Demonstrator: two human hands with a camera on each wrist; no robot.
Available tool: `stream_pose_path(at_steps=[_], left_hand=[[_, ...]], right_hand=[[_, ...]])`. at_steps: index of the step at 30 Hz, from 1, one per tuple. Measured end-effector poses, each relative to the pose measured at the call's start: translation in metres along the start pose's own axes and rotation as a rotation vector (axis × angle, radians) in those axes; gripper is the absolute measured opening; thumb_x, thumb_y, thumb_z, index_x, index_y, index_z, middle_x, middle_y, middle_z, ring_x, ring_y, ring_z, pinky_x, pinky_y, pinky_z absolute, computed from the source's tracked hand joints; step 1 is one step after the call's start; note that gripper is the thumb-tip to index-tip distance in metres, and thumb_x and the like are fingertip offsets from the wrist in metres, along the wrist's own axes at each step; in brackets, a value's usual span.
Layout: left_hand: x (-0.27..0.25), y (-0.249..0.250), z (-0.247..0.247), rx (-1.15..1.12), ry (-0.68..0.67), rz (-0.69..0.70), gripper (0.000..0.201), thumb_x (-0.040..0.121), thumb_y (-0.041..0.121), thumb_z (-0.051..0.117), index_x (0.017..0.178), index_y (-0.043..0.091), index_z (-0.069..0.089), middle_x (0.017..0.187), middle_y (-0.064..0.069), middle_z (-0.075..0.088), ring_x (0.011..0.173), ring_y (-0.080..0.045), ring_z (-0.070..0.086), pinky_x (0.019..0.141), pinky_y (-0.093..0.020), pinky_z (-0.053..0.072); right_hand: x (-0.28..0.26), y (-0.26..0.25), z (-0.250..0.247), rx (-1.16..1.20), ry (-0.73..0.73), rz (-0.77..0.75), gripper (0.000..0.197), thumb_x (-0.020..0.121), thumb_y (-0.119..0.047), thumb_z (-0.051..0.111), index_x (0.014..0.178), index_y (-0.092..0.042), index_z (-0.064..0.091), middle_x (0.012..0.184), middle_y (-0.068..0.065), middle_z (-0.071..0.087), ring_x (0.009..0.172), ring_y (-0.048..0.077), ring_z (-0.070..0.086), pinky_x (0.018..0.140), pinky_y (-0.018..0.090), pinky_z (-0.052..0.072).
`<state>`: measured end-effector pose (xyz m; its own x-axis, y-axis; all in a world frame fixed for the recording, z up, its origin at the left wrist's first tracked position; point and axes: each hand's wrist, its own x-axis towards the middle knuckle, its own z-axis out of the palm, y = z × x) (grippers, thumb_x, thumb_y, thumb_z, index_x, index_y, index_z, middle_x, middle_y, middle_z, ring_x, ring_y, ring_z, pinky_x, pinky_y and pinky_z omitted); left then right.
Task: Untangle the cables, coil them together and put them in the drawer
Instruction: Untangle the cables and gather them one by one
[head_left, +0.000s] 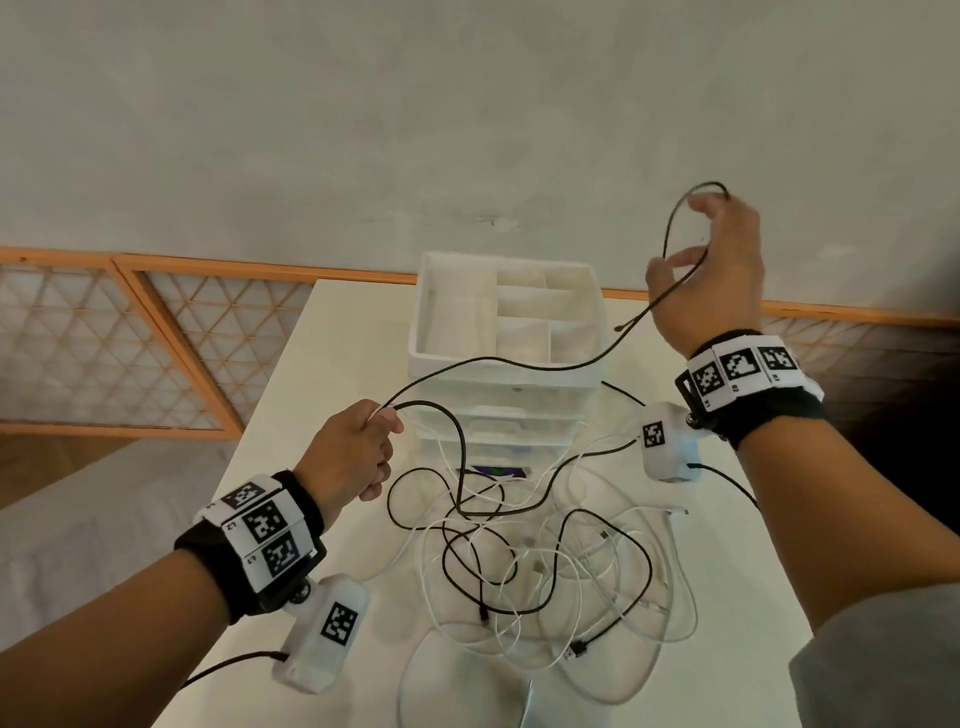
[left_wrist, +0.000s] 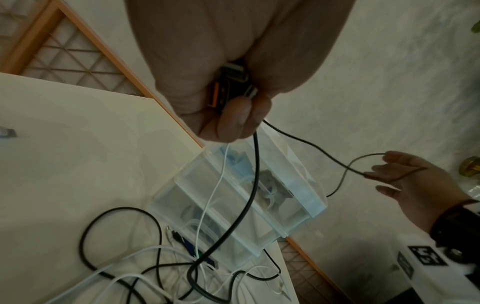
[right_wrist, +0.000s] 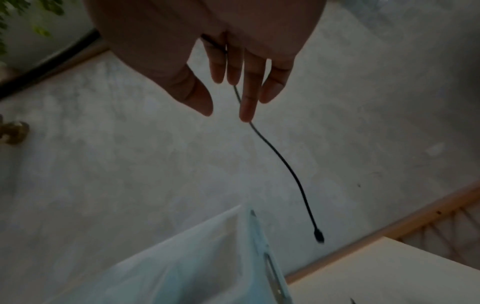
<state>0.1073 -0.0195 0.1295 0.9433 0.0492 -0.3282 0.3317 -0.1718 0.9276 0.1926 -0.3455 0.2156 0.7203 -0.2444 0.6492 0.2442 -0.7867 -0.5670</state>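
A tangle of black and white cables (head_left: 519, 561) lies on the white table (head_left: 322, 364) in front of a white drawer unit (head_left: 415, 338). My left hand (head_left: 358, 447) is raised over the table's left side, its fingers curled round cable plugs (left_wrist: 228, 86). A black cable (left_wrist: 255, 174) and a white cable (left_wrist: 215, 185) hang from that hand into the tangle. The black cable (head_left: 519, 364) runs up to my right hand (head_left: 711, 260), which is lifted high at the right with its fingers nearly straight (right_wrist: 246, 92). The cable loops over them. Its free plug end (right_wrist: 319, 236) dangles.
The drawer unit's top is a divided tray (head_left: 545, 301); in the head view its drawers look pushed in. A small purple and blue item (head_left: 496, 472) lies at its foot. An orange lattice railing (head_left: 130, 338) runs beyond the table's far and left edges.
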Motion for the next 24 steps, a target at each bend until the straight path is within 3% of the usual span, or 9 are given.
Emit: stream_pose_path(at_steps=[3, 5, 7, 10, 12, 15, 18, 21, 24], left_hand=[[0.002, 0.002, 0.005, -0.003, -0.017, 0.015, 0.022, 0.104, 0.018, 0.039, 0.093, 0.008, 0.055, 0.058, 0.001, 0.035, 0.047, -0.014, 0.03, 0.041, -0.023, 0.026], [0.001, 0.004, 0.008, -0.008, -0.029, 0.032, 0.022, 0.104, 0.019, 0.039, 0.094, 0.007, 0.055, 0.057, 0.002, 0.034, 0.047, -0.014, 0.031, 0.041, -0.022, 0.027], [-0.001, 0.007, 0.009, -0.013, -0.042, 0.056, 0.022, 0.104, 0.021, 0.041, 0.094, 0.007, 0.055, 0.055, 0.003, 0.035, 0.046, -0.013, 0.033, 0.04, -0.022, 0.027], [-0.006, 0.016, 0.01, -0.006, -0.089, 0.092, 0.023, 0.104, 0.024, 0.043, 0.092, 0.008, 0.055, 0.054, 0.005, 0.034, 0.045, -0.013, 0.03, 0.04, -0.019, 0.024], [-0.012, 0.028, 0.017, 0.007, -0.153, 0.123, 0.025, 0.104, 0.027, 0.046, 0.088, 0.009, 0.055, 0.051, 0.007, 0.034, 0.044, -0.011, 0.026, 0.041, -0.018, 0.02], [-0.027, 0.054, 0.036, 0.062, -0.283, 0.239, 0.037, 0.101, 0.038, 0.048, 0.077, 0.01, 0.051, 0.048, 0.009, 0.033, 0.04, -0.009, 0.024, 0.039, -0.016, 0.021], [-0.046, 0.079, 0.047, 0.087, -0.365, 0.376, 0.045, 0.099, 0.043, 0.046, 0.071, 0.009, 0.052, 0.047, 0.01, 0.03, 0.041, -0.009, 0.023, 0.039, -0.017, 0.023], [-0.059, 0.089, 0.028, 0.062, -0.438, 0.451, 0.043, 0.094, 0.043, 0.048, 0.069, 0.009, 0.052, 0.05, 0.008, 0.028, 0.044, -0.01, 0.022, 0.041, -0.017, 0.023], [-0.057, 0.063, -0.001, 0.294, -0.514, 0.383, 0.04, 0.097, 0.039, 0.049, 0.072, 0.009, 0.053, 0.053, 0.008, 0.035, 0.047, -0.011, 0.03, 0.044, -0.018, 0.03]], right_hand=[[-0.008, 0.025, 0.006, -0.102, -0.203, 0.074, 0.079, 0.079, 0.004, 0.06, 0.148, -0.022, 0.034, 0.157, -0.003, 0.028, 0.106, 0.021, 0.062, 0.089, 0.036, 0.054], [-0.025, 0.054, 0.01, -0.249, -0.45, 0.207, 0.089, 0.078, 0.008, 0.058, 0.155, -0.021, 0.023, 0.164, 0.0, 0.017, 0.138, 0.025, 0.043, 0.109, 0.042, 0.044], [-0.047, 0.077, 0.009, -0.42, -0.725, 0.358, 0.092, 0.082, 0.003, 0.059, 0.158, -0.025, 0.015, 0.166, 0.005, 0.01, 0.148, 0.028, 0.026, 0.116, 0.039, 0.032], [-0.066, 0.069, 0.0, -0.401, -0.819, 0.427, 0.083, 0.083, -0.011, 0.064, 0.154, -0.031, 0.027, 0.147, 0.013, 0.041, 0.124, 0.031, 0.051, 0.095, 0.035, 0.045], [-0.073, 0.032, -0.005, -0.116, -0.778, 0.373, 0.074, 0.081, -0.019, 0.074, 0.145, -0.035, 0.042, 0.104, 0.002, 0.064, 0.092, 0.019, 0.061, 0.081, 0.028, 0.046], [-0.093, -0.044, -0.008, 0.219, -0.886, 0.223, 0.065, 0.077, -0.035, 0.082, 0.131, -0.047, 0.048, 0.056, -0.008, 0.055, 0.051, 0.003, 0.05, 0.059, 0.013, 0.041], [-0.114, -0.07, 0.006, 0.085, -0.967, 0.051, 0.017, 0.084, -0.037, 0.075, 0.096, -0.038, 0.063, 0.052, -0.025, 0.057, 0.051, -0.005, 0.053, 0.054, 0.008, 0.036], [-0.107, -0.03, 0.009, -0.115, -1.095, 0.304, 0.024, 0.087, -0.039, 0.071, 0.075, -0.018, 0.072, 0.053, -0.012, 0.061, 0.046, 0.002, 0.054, 0.052, 0.019, 0.042], [-0.095, 0.017, -0.001, -0.191, -0.704, 0.444, 0.022, 0.084, -0.038, 0.068, 0.069, -0.022, 0.066, 0.062, 0.0, 0.069, 0.053, 0.017, 0.067, 0.056, 0.028, 0.054]])
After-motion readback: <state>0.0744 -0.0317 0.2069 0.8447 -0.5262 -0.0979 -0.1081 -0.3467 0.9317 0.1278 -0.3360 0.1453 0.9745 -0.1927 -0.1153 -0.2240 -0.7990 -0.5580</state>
